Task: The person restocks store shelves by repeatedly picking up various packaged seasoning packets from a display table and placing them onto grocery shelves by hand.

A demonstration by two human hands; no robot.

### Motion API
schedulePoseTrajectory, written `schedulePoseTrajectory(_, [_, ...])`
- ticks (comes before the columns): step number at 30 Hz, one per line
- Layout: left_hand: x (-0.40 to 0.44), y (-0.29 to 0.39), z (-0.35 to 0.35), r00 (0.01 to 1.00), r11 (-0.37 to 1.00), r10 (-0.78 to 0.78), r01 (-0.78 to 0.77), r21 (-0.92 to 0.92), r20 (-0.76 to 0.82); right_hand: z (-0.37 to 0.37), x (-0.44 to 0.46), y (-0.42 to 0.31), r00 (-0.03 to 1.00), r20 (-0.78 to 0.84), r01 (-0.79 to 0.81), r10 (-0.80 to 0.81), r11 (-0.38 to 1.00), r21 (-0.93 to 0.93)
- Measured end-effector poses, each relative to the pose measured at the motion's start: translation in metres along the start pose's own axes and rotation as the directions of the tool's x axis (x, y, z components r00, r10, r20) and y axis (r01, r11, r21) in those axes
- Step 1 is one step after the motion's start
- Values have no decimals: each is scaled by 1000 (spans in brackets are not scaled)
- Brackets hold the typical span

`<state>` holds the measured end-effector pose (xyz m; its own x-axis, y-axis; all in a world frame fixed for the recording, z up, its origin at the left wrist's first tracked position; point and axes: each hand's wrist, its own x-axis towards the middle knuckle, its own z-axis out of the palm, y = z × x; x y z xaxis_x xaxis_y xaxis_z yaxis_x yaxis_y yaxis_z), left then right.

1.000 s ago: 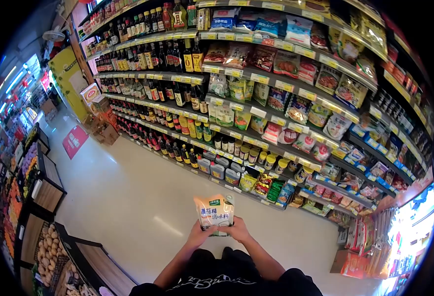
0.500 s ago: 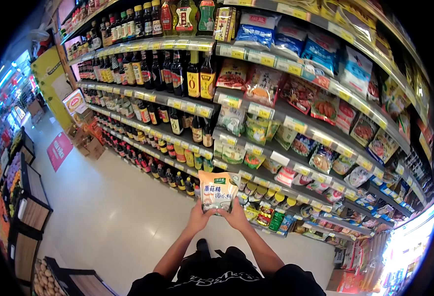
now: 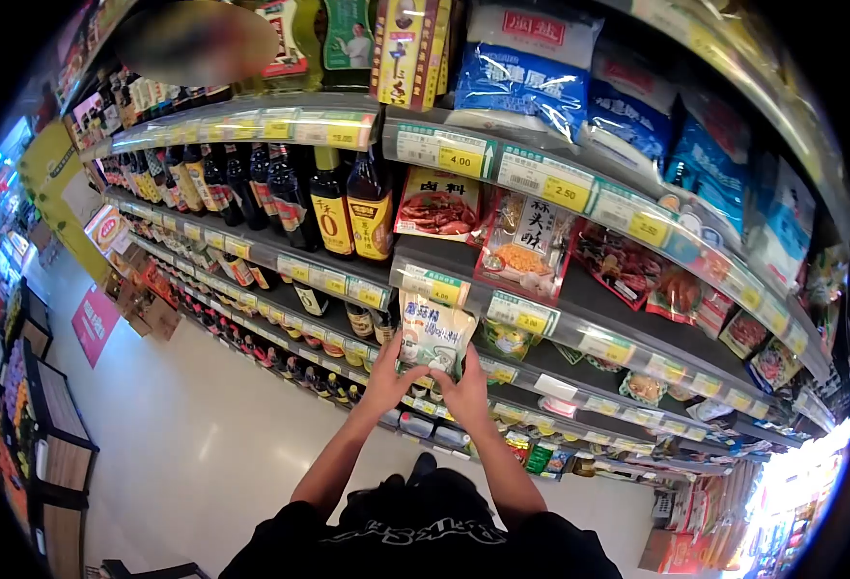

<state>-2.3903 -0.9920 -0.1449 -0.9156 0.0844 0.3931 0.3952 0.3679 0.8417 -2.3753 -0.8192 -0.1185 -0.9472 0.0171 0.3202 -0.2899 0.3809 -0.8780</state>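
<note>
Both hands grip a seasoning packet (image 3: 433, 333), pale cream and green with dark Chinese lettering, its front facing me. My left hand (image 3: 384, 382) is closed on the packet's lower left side. Opposite it, my right hand (image 3: 465, 390) clasps the lower right edge, and the thumbs nearly meet at the bottom. The packet's top end overlaps a shelf edge with yellow price tags (image 3: 431, 283). Just above lie a red packet of braising spice (image 3: 439, 205) and a tall red and white packet (image 3: 526, 246). The fingers behind the packet are hidden.
Dark sauce bottles (image 3: 369, 207) line the shelves on the left. Blue and white salt bags (image 3: 524, 72) sit on the upper right shelf. Wooden produce stands (image 3: 63, 454) border the pale floor (image 3: 203, 434) at far left, with cardboard boxes (image 3: 145, 304) by the shelf end.
The shelves now appear larger and closer. My hands have brought the packet up and toward the shelf, and its top now leans over a price-tag edge. Both hands keep their hold.
</note>
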Motion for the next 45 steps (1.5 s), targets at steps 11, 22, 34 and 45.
schedulePoseTrajectory(11, [61, -35, 1, 997, 984, 71, -73, 163, 21, 20, 45, 25, 990, -138, -61, 38, 985, -163])
schedulePoseTrajectory(22, [94, -36, -11, 978, 980, 200, -199, -18, 52, 44, 54, 9, 949, -295, -127, 110, 991, -41])
schedulePoseTrajectory(34, [71, -52, 18, 993, 990, 107, -111, 88, 45, 34, 50, 16, 944, -329, -104, 17, 963, -249])
schedulePoseTrajectory(45, [59, -23, 51, 953, 934, 303, -300, 196, 12, -19, 34, 25, 959, -282, -84, 24, 976, -201])
